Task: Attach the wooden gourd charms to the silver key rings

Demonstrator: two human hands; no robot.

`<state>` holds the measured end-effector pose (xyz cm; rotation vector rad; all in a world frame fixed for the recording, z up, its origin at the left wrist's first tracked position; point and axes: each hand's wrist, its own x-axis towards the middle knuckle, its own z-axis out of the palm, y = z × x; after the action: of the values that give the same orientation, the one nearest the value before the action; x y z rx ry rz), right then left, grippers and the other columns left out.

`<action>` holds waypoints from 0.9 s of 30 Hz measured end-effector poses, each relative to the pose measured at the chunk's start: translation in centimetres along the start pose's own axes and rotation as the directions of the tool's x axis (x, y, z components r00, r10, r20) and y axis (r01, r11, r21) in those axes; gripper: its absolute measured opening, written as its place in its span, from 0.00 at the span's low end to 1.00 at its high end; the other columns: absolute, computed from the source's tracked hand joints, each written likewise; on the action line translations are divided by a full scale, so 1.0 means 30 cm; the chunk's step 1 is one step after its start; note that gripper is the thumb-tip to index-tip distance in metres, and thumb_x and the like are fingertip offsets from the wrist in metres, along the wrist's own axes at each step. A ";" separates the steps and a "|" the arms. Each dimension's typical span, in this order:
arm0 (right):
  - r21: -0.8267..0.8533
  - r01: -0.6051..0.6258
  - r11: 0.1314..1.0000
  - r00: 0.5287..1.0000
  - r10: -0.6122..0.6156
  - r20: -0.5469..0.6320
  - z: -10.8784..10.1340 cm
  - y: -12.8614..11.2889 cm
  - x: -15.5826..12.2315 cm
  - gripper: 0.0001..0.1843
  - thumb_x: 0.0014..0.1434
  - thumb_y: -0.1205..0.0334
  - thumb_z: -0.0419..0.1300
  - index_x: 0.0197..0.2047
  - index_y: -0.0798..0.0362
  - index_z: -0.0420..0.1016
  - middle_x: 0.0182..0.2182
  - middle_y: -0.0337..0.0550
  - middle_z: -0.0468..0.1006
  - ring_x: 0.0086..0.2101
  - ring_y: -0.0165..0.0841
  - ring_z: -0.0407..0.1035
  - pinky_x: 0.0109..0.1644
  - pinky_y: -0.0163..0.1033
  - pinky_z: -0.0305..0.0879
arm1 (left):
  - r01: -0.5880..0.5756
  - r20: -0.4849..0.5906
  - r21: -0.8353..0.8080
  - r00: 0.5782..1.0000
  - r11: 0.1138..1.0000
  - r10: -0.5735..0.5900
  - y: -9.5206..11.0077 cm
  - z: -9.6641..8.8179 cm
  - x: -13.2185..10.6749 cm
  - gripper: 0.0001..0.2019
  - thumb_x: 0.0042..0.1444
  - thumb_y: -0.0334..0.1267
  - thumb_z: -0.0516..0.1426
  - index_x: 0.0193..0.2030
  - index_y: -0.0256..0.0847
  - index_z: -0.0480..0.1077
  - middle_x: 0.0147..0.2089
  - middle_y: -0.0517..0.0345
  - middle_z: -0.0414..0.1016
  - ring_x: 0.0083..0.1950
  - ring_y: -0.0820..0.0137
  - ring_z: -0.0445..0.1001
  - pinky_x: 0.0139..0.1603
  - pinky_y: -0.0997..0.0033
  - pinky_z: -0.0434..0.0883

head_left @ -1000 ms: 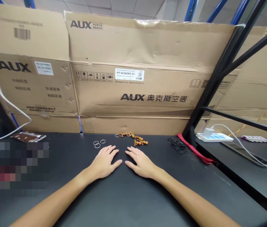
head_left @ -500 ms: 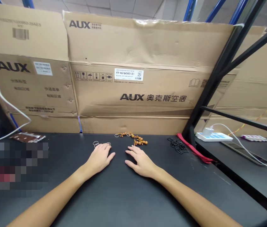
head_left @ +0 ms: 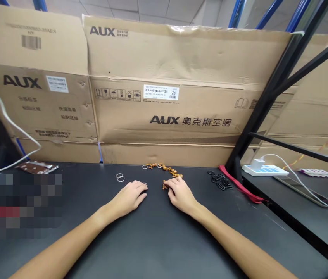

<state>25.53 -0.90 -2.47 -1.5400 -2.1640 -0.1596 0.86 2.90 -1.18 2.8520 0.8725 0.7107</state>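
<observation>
Beaded charm: at the fingertips of the right hand, in front of the other charms
Right hand: fingers bent over it, cannot tell whether pinched
Left hand: fingertips at a metal ring, grip hidden
Two rings: left of that hand, overlapping
Black rings: piled beside the red strap

Black table; cardboard wall behind; ceiling apparently tiled.
</observation>
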 end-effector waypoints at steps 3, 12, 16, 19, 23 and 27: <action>0.110 0.091 0.990 0.996 -0.091 -0.005 0.000 -0.031 -0.008 0.18 0.57 0.74 0.49 0.47 0.54 0.73 0.40 0.49 0.75 0.41 0.40 0.63 0.47 0.46 0.64 | -0.031 0.011 -0.060 0.999 0.998 0.032 0.025 -0.015 -0.002 0.13 0.64 0.35 0.49 0.53 0.42 0.67 0.53 0.51 0.72 0.53 0.65 0.70 0.56 0.63 0.68; 0.264 0.124 0.956 0.991 -0.130 0.005 -0.005 -0.064 -0.018 0.17 0.55 0.74 0.53 0.47 0.53 0.71 0.37 0.45 0.72 0.39 0.37 0.63 0.45 0.43 0.65 | -0.017 0.030 0.053 0.999 0.998 0.016 0.043 -0.020 0.006 0.10 0.64 0.34 0.49 0.44 0.40 0.70 0.45 0.51 0.73 0.46 0.63 0.71 0.49 0.62 0.67; 0.299 0.143 0.943 0.989 -0.149 -0.002 0.001 -0.066 -0.019 0.14 0.56 0.73 0.53 0.44 0.53 0.71 0.37 0.45 0.71 0.39 0.36 0.63 0.44 0.42 0.65 | -0.060 0.039 0.105 0.998 0.993 0.056 0.044 -0.013 0.008 0.11 0.66 0.33 0.46 0.40 0.39 0.70 0.40 0.53 0.72 0.41 0.65 0.69 0.44 0.64 0.65; 0.324 0.149 0.934 0.988 -0.154 -0.011 0.000 -0.069 -0.019 0.14 0.57 0.73 0.53 0.45 0.53 0.71 0.37 0.45 0.71 0.39 0.36 0.63 0.45 0.42 0.65 | -0.072 0.043 0.132 0.997 0.989 0.067 0.048 -0.011 0.011 0.12 0.66 0.33 0.46 0.37 0.39 0.69 0.38 0.54 0.70 0.38 0.66 0.68 0.41 0.65 0.64; 0.364 0.149 0.919 0.988 -0.154 -0.016 -0.003 -0.076 -0.020 0.14 0.57 0.73 0.53 0.45 0.52 0.70 0.37 0.44 0.72 0.39 0.36 0.64 0.44 0.42 0.66 | -0.078 0.055 0.129 0.996 0.989 0.071 0.055 -0.016 0.013 0.13 0.66 0.33 0.45 0.35 0.39 0.67 0.35 0.54 0.68 0.36 0.66 0.66 0.40 0.65 0.63; 0.420 0.138 0.897 0.989 -0.145 -0.015 -0.008 -0.090 -0.021 0.13 0.57 0.72 0.53 0.44 0.52 0.69 0.37 0.44 0.72 0.39 0.35 0.65 0.44 0.42 0.66 | -0.079 0.057 0.095 0.996 0.992 0.073 0.051 -0.018 0.015 0.10 0.65 0.32 0.46 0.35 0.39 0.66 0.39 0.53 0.67 0.39 0.65 0.65 0.41 0.65 0.64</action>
<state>23.30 -2.49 -2.06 -1.1420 -2.1441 0.2616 1.73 1.83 -0.21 2.9897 0.8170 0.6126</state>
